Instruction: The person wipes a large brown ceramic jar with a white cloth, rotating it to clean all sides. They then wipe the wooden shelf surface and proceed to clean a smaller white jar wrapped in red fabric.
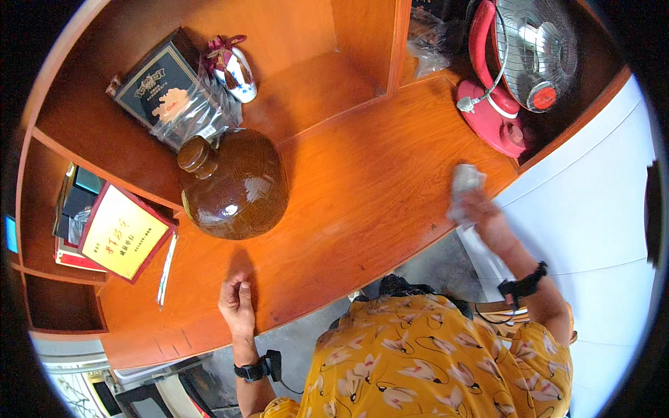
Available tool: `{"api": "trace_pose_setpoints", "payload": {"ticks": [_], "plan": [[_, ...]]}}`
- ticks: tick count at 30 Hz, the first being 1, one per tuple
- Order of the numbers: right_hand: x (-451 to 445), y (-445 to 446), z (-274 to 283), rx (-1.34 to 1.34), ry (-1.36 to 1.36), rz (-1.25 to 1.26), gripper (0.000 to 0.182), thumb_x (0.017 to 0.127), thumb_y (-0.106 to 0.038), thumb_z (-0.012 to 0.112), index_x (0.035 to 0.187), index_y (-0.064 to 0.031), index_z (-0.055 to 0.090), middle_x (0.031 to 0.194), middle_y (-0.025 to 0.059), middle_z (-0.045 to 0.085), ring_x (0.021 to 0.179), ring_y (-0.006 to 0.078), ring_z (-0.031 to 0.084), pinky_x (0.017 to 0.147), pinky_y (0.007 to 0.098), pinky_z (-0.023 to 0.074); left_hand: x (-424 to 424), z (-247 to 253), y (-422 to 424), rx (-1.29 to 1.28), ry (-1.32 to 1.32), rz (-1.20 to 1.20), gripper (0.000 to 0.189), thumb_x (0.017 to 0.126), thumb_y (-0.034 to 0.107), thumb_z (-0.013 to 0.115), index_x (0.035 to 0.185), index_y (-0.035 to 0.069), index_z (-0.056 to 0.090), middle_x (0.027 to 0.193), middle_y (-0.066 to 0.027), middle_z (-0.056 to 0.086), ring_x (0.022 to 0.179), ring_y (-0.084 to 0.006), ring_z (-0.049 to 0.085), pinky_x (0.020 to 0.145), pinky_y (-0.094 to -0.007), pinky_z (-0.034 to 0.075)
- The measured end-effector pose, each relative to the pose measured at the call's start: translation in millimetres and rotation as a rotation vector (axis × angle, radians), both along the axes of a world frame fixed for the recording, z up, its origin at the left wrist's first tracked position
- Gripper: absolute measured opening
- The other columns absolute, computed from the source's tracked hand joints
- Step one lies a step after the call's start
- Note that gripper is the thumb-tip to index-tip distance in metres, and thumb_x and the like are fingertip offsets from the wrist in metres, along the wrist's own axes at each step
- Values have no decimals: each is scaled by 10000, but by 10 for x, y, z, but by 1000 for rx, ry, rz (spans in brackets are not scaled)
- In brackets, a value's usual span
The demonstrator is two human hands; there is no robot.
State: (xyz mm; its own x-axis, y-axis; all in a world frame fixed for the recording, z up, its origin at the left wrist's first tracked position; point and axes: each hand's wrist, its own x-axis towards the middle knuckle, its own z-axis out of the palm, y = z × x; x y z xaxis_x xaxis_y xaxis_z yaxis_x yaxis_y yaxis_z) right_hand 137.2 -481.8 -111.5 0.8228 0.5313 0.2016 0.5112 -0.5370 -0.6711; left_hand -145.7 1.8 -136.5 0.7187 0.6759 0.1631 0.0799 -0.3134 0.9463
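My right hand [480, 208] holds a crumpled greyish cloth [466, 180] against the right end of the orange-brown wooden counter [360, 193], near its front edge. Both are slightly blurred. Low over the counter's left part is my left hand [238, 303], fingers loosely curled and nothing seen in it. Beyond that hand stands a large round brown glazed jar [245, 193] with a stopper-like top. A black band circles each wrist.
A dark box [157, 89] partly in clear plastic and a white-and-blue bottle [238, 73] stand behind the jar. A yellow certificate plaque [125, 232] leans at left. At upper right sits a red-based electric fan-like heater [491, 117]. A white wall [585, 209] borders the counter's right end.
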Motion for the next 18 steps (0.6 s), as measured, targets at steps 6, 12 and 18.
{"api": "trace_pose_setpoints", "payload": {"ticks": [6,12,18], "plan": [[131,-591,736,-644,-356,-207,377,705,16,609,1076,-28,661,991,163,675,916,323,631,820,410,525,16,-28,22,12,1,-11,98,927,42,604,1014,-3,614,996,-39,635,944,-121,572,869,-274,464],[285,1235,751,-91,-760,260,353,706,-81,658,1056,-38,644,1174,129,626,1101,324,586,956,428,490,30,-50,60,104,3,-9,84,928,24,586,1004,1,613,976,-22,625,924,-108,566,851,-259,458],[500,2864,-53,-73,-678,631,290,896,-204,515,1149,-132,637,1263,52,574,1195,253,490,949,425,434,26,2,-33,63,7,-11,113,940,47,572,1038,7,612,999,-15,614,945,-112,565,864,-266,451]]}}
